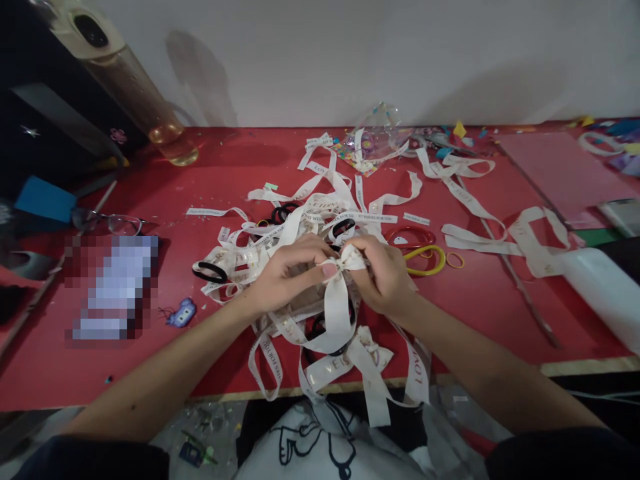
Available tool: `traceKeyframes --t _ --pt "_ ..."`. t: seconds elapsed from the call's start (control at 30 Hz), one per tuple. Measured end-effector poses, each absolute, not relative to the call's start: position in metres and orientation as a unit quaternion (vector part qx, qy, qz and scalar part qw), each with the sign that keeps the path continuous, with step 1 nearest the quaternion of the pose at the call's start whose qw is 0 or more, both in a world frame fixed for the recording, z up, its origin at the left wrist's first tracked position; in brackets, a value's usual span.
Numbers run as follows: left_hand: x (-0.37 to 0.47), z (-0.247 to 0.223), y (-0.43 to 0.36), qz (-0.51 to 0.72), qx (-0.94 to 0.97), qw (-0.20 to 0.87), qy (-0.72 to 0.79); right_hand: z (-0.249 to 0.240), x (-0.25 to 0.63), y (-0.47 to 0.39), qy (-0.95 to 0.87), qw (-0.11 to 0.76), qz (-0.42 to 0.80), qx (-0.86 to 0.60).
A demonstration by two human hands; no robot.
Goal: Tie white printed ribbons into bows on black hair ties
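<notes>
Between my two hands is a white ribbon bow, its knot at the middle and one wide tail hanging toward me. My left hand pinches the bow's left side, thumb across the front near the knot. The fingers of my right hand are closed around its right loop. Beneath and around both hands lies a tangled heap of white printed ribbons. Black hair ties show among the ribbons, one at the heap's left edge. More ribbon ends drape over the table's front edge.
The red table meets a pale wall. A bottle stands back left; eyeglasses, a blurred phone and a purple trinket lie left. Yellow scissors handles are right of my hands, a white object beyond.
</notes>
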State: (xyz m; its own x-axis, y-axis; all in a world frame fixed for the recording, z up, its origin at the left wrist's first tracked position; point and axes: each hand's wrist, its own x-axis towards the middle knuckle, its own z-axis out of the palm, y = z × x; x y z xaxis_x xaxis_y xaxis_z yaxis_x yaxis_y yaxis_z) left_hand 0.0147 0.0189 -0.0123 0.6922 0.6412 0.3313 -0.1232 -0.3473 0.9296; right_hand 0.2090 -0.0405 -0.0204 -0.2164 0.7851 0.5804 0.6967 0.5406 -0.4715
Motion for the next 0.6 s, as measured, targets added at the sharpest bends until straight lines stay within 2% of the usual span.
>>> traceKeyframes --t 0.13,0.27,0.43,0.6 --pt "0.013 -0.010 0.019 0.350 0.737 0.549 0.184 -0.022 0.212 -0.036 -0.811 0.401 -0.018 -0.426" --pt "0.010 -0.011 0.022 0.343 0.740 0.549 0.184 -0.019 0.206 -0.036 -0.805 0.380 -0.063 -0.452" --pt "0.014 -0.020 0.024 0.366 0.712 0.558 0.219 -0.022 0.204 -0.034 -0.774 0.362 -0.026 -0.519" --pt "0.022 -0.024 0.023 0.378 0.636 0.618 0.266 -0.029 0.207 -0.031 -0.747 0.361 0.058 -0.555"
